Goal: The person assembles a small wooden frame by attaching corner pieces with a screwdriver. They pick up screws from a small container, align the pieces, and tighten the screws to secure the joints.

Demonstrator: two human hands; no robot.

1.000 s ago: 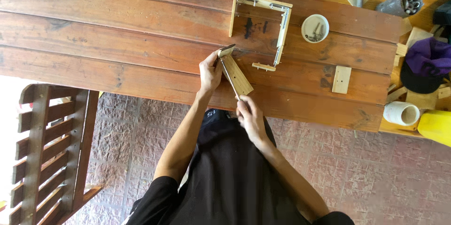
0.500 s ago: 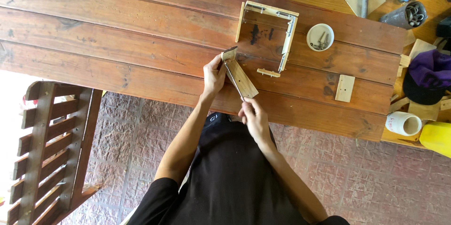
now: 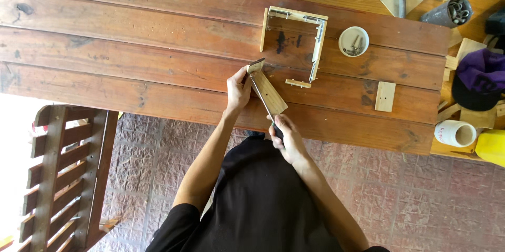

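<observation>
Overhead view of a plank bench [image 3: 131, 31], reddish-brown, with one slatted wooden chair [image 3: 63, 173] at its near left edge. On the bench lies one open three-sided wooden frame [image 3: 300, 26], its open side toward the near edge. Just beside it, at the near edge, is one short wooden block [image 3: 269, 92], its long axis running diagonally from far-left to near-right. The left hand [image 3: 239, 90] grips the block's far-left end, fingers closed on it. The right hand [image 3: 283, 135] is closed around the dark handle of one screwdriver [image 3: 261, 94], whose shaft lies along the block and points to its far-left end. Right of the frame stand one white bowl of screws [image 3: 353, 41] and one small flat wood piece [image 3: 385, 96]. Compared with half a second before, the hands, block and screwdriver keep the same grip and diagonal heading.
</observation>
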